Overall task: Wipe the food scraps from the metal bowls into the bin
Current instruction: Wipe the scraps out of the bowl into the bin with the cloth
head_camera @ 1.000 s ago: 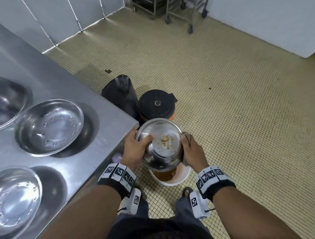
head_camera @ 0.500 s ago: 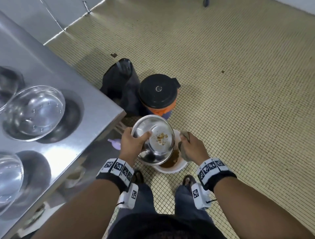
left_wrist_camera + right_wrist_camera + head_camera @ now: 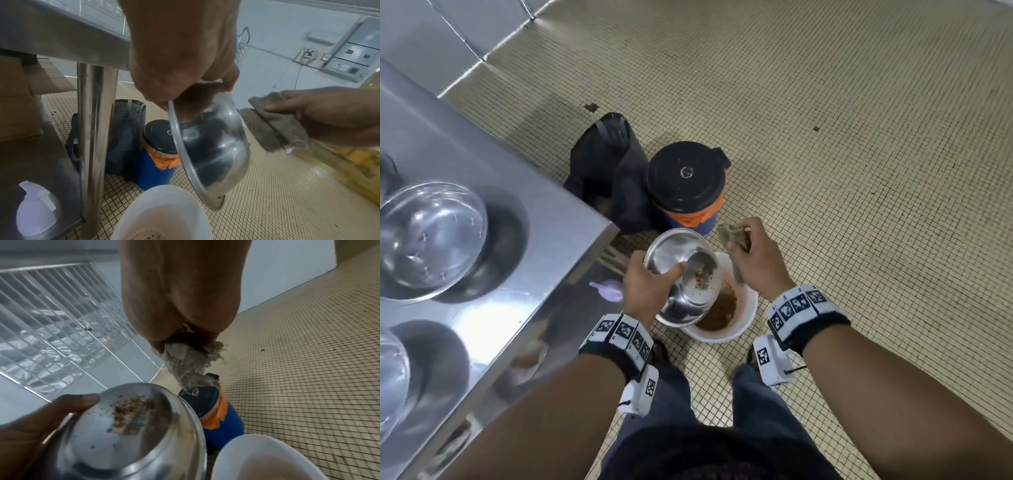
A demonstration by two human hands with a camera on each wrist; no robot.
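Observation:
My left hand (image 3: 650, 287) grips a metal bowl (image 3: 681, 274) by its rim, thumb inside, and holds it tilted over the white bin (image 3: 743, 318) on the floor. Brown food scraps (image 3: 702, 274) lie in the bowl's bottom, also visible in the right wrist view as scraps (image 3: 131, 408). The bin holds brown waste (image 3: 722, 308). My right hand (image 3: 753, 253) pinches a crumpled grey cloth (image 3: 732, 236) just right of the bowl's rim, apart from it. From the left wrist, the bowl (image 3: 213, 146) shows edge-on and the cloth (image 3: 273, 128) hangs beside it.
A steel table (image 3: 493, 205) at the left carries more metal bowls (image 3: 428, 236). A blue drum with a black lid (image 3: 688, 178) and a dark bag (image 3: 606, 171) stand behind the bin. A pale soap bottle (image 3: 35, 211) sits on the table's lower shelf. My feet stand by the bin.
The bowl has tilted more steeply over the bin. My right hand has lifted off the bowl's edge and risen with the cloth to the bowl's right. The view has dipped downward.

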